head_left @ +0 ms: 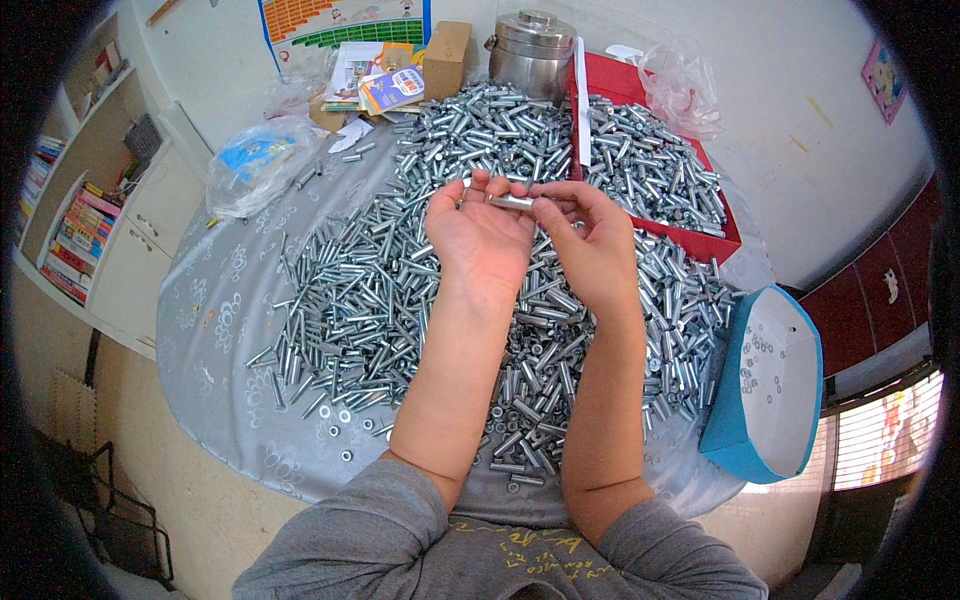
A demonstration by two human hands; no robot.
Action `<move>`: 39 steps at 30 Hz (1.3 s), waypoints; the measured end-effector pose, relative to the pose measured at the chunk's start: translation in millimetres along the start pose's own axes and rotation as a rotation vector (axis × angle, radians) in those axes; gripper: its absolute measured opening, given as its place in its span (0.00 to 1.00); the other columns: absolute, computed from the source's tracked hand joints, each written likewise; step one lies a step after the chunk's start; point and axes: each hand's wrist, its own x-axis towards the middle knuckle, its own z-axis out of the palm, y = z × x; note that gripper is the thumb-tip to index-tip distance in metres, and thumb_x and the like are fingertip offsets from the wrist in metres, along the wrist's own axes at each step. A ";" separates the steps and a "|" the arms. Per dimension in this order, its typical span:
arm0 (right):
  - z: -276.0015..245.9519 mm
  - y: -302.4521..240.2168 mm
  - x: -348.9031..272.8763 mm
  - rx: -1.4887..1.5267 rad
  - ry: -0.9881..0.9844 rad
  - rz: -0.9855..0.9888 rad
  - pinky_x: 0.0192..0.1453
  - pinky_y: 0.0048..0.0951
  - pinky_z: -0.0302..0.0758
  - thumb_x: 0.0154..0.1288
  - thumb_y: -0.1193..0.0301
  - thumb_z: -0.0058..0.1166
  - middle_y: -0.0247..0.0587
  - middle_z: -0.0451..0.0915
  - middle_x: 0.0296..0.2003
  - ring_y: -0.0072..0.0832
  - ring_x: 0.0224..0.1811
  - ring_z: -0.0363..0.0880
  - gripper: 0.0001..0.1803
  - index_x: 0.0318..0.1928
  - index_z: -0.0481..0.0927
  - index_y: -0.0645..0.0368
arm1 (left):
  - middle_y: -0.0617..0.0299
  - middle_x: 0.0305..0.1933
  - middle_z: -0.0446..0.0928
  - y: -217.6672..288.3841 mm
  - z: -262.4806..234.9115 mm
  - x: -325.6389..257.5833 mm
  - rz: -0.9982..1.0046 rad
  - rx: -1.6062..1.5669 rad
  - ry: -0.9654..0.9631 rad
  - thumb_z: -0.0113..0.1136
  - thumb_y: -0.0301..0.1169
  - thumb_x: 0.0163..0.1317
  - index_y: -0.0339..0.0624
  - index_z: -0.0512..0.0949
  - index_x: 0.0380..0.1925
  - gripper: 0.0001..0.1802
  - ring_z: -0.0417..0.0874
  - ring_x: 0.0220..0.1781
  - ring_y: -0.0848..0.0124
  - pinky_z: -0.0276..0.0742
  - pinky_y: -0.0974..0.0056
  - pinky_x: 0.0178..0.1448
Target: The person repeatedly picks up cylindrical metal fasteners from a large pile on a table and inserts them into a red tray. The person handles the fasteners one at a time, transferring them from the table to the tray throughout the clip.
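Note:
Between the thumb and fingers of my right hand (592, 240) is a short, shiny metal cylinder (512, 202), held nearly level. My left hand (483, 225) is turned palm up beside it, its fingers loosely bent and its thumb apart. The cylinder's left end lies over the left fingers; whether it touches them I cannot tell. Both hands are above a wide heap of similar silver metal cylinders (350, 310), which spreads over the grey patterned tablecloth (225, 330). My forearms hide part of the heap.
A red box (690, 240) full of cylinders stands at the back right. At the right edge is a blue-sided bin (740, 410) with small rings inside. Loose washers (344, 414) lie front left. A steel pot (533, 55), booklets (375, 85) and a plastic bag (262, 165) line the back.

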 end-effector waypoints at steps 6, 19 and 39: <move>3.2 -3.2 -2.7 -0.142 -0.083 -0.030 0.26 0.20 0.66 0.51 0.75 0.49 0.37 0.72 0.20 0.20 0.20 0.67 0.06 0.31 0.74 0.62 | 0.65 0.14 0.54 4.0 -4.3 2.6 0.112 -0.031 -0.011 0.33 0.34 0.54 0.42 0.60 0.17 0.11 0.55 0.20 0.71 0.57 0.66 0.32; 6.8 0.0 -3.0 0.026 -0.046 0.143 0.23 0.19 0.63 0.52 0.76 0.45 0.37 0.71 0.20 0.16 0.18 0.64 0.07 0.33 0.70 0.65 | 0.67 0.11 0.51 4.1 -4.4 2.5 0.128 -0.018 -0.045 0.32 0.35 0.54 0.43 0.60 0.17 0.12 0.52 0.17 0.73 0.57 0.63 0.37; 8.5 2.2 -3.6 0.106 -0.081 0.239 0.19 0.15 0.62 0.56 0.72 0.44 0.33 0.70 0.19 0.14 0.17 0.64 0.09 0.35 0.69 0.65 | 0.69 0.10 0.50 4.6 -1.7 -0.9 0.155 0.034 -0.063 0.32 0.34 0.53 0.45 0.60 0.16 0.11 0.50 0.15 0.74 0.57 0.64 0.35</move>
